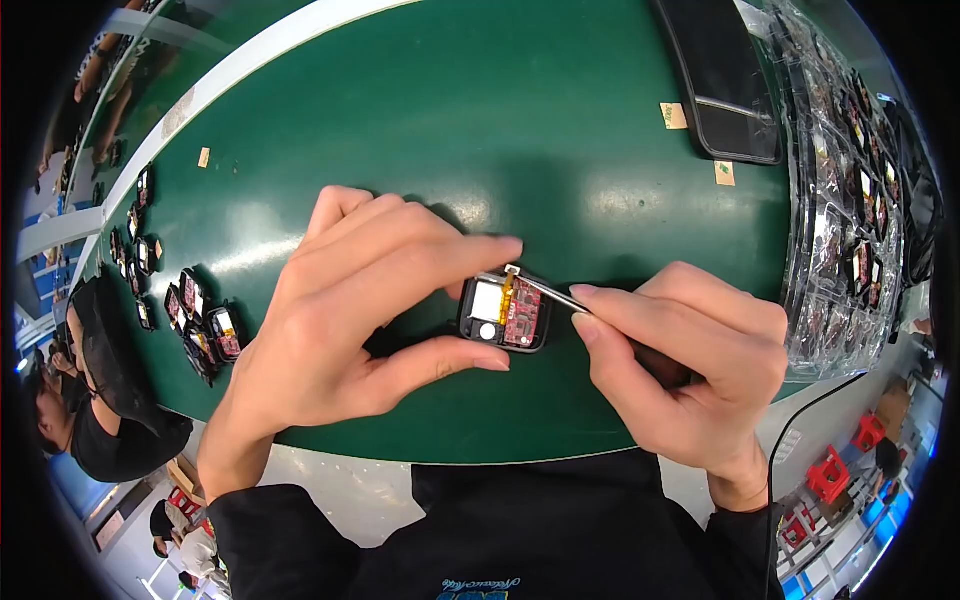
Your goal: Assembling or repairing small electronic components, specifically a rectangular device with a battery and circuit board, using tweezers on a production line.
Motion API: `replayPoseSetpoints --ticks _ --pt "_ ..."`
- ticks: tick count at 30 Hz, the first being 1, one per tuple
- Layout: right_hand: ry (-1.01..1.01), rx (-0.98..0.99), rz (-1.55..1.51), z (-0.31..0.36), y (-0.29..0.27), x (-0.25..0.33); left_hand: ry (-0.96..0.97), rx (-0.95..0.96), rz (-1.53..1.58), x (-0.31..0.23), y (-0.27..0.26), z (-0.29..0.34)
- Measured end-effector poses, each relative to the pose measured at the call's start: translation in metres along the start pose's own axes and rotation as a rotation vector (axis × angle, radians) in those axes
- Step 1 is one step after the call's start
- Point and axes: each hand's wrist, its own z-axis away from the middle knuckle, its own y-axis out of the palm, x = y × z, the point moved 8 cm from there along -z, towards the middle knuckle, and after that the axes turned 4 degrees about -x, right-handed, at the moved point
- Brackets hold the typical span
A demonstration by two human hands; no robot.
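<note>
Between the thumb and fingers of my left hand (365, 300) sits a small black device housing (546, 333), its open side facing up. Inside it show a red circuit board (523, 322), a white rectangular part and a yellow-orange flex cable (507, 298). My right hand (690, 350) pinches a thin metal tool (550, 291), perhaps tweezers. Its tip touches or nearly touches a small white piece (512, 270) at the housing's far edge, by the cable's end. My left index fingertip rests right beside that piece.
Several similar opened devices (225, 335) lie on the green table (480, 110) at left. A black phone-like slab (722, 95) is at the far right, near clear plastic trays (830, 230) filled with parts. Another person (120, 420) sits at the left edge. A black cable (785, 440) hangs at right.
</note>
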Motion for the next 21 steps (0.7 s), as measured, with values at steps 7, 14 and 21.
replayPoseSetpoints --ticks 7,14,21 --pt "-0.103 -0.097 0.063 0.005 -0.002 0.005 -0.076 0.006 0.015 0.004 -0.001 -0.002" --pt "-0.157 -0.087 0.095 0.004 0.002 0.007 -0.074 0.044 0.024 0.007 0.0 -0.004" --pt "-0.053 -0.052 -0.045 0.002 0.002 0.0 -0.016 0.132 0.089 0.013 -0.003 -0.005"
